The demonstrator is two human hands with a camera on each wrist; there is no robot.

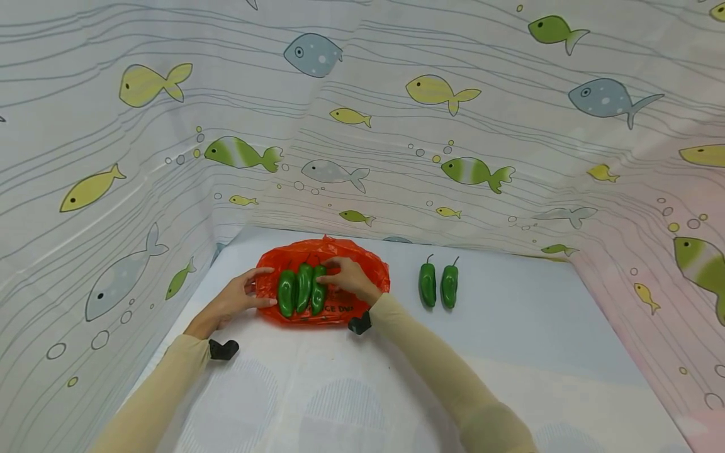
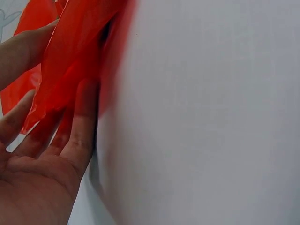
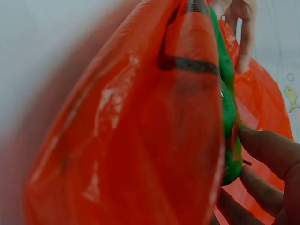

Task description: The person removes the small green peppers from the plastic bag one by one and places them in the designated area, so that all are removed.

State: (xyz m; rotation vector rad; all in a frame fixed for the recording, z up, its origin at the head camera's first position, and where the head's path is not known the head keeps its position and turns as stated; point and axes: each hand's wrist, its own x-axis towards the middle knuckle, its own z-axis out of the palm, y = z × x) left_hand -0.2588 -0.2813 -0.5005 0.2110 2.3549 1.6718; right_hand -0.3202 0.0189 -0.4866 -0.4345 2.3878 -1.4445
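Note:
Three green chili peppers (image 1: 304, 286) lie side by side on a spread red plastic bag (image 1: 370, 270), stems pointing away from me. My right hand (image 1: 348, 277) pinches the rightmost of these peppers; in the right wrist view, its thumb presses the green skin (image 3: 229, 112) with fingertips just below. At the bag's left edge is my left hand (image 1: 232, 301), thumb and fingers spread next to the leftmost pepper. In the left wrist view, the left fingers (image 2: 77, 140) lie fairly straight, partly seen through the thin red film.
Two more green chili peppers (image 1: 438, 285) lie upright-on-page on the white table (image 1: 510, 302), to the right of the bag. A fish-patterned sheet (image 1: 385, 151) walls the table's back and sides. Each wrist wears a black mount (image 1: 223, 350).

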